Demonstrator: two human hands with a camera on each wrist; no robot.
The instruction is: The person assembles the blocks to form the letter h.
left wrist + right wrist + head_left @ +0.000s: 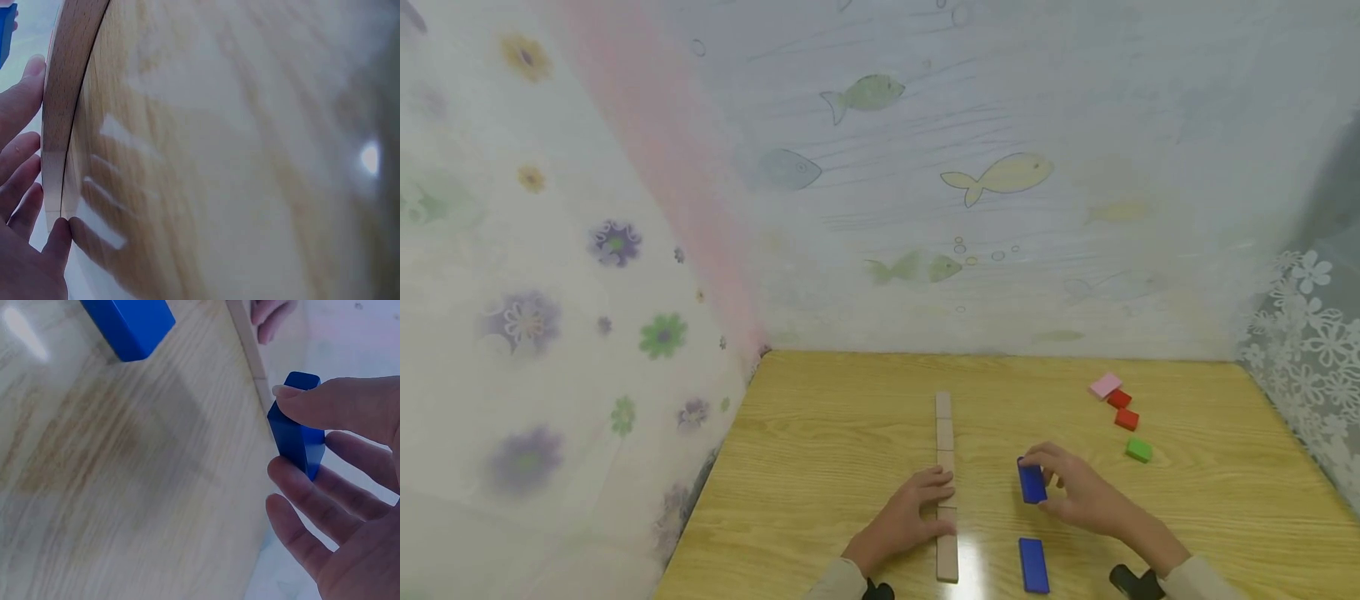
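A straight row of plain wooden blocks [945,433] runs away from the person along the table. My left hand [902,517] rests along it, fingertips over its middle and thumb at the near block. Up close in the left wrist view, the fingers are extended against the side of the row [70,75]. To the right of the row, my right hand [1078,496] pinches a blue rectangular block [1031,483] between thumb and fingers. The right wrist view shows this blue block [294,437] tilted, with the thumb across its upper part.
A second blue block [1033,567] lies nearer the person. Farther right on the wood-grain table [835,400] are a pink block [1106,385], two red blocks [1127,419] and a green block [1138,450]. Patterned curtains [880,217] enclose the back and sides.
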